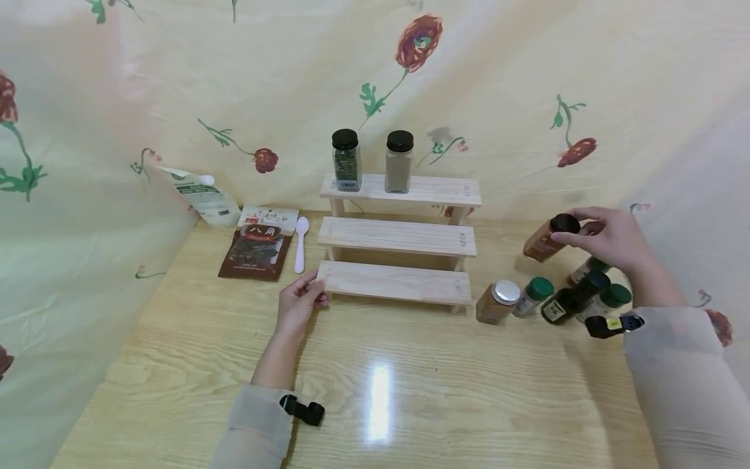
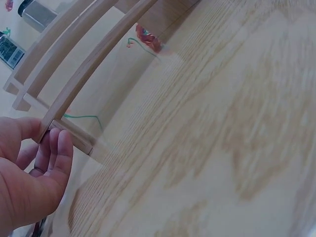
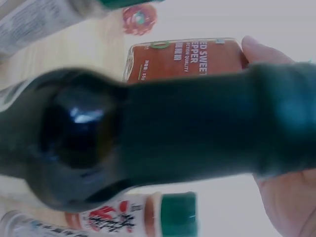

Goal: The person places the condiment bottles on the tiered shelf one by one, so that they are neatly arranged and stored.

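"Two jars [image 1: 347, 166] up top; why hold the rack [image 1: 398, 234]?"
"For steadiness, I think: my left hand [image 1: 297, 303] pinches its lowest shelf [image 1: 395, 283]. My right hand [image 1: 612, 238] grips the tilted pepper jar [image 1: 540, 245] by its cap [image 1: 566, 223], near the bottles [image 1: 568, 302]: likely handiest."

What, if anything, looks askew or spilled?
The white and green pouch leans askew at back left, unlike the upright black-capped glass jars on the pale wooden rack. The red-brown glass jar tilts, but the right hand grips it. No spill shows.

head: high, facing down | wrist views: close, tilted | head, left wrist share rack [image 1: 398, 236]
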`<action>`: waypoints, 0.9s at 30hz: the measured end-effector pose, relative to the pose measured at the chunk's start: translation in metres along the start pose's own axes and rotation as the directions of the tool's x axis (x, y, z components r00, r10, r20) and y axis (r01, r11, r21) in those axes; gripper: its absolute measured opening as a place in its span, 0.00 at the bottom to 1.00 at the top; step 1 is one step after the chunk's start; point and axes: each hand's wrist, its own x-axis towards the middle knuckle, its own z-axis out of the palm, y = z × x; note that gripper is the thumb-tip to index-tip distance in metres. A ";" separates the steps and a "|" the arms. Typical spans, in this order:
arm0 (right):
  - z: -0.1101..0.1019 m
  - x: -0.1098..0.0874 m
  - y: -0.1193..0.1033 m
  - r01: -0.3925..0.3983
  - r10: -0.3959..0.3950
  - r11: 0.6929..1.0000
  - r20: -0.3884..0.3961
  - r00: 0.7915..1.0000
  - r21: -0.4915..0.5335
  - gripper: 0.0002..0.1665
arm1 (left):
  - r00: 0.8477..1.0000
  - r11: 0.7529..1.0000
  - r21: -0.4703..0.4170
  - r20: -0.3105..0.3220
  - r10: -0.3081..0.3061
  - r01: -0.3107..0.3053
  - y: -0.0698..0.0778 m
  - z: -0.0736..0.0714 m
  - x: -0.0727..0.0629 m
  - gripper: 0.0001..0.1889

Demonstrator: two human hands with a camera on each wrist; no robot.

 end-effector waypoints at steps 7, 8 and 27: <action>-0.011 0.001 -0.024 0.014 -0.015 1.000 -0.068 0.998 -0.016 0.38 | 1.000 1.000 0.001 0.005 -0.008 0.008 -0.002 -0.004 -0.001 0.23; -0.012 0.000 -0.028 0.012 -0.012 1.000 -0.070 0.997 -0.003 0.39 | 1.000 1.000 0.006 0.003 -0.011 0.011 -0.002 -0.005 -0.001 0.22; -0.012 -0.002 -0.075 0.161 -0.123 0.965 -0.185 0.975 0.207 0.27 | 1.000 1.000 0.008 0.011 -0.010 0.010 0.000 -0.001 -0.001 0.22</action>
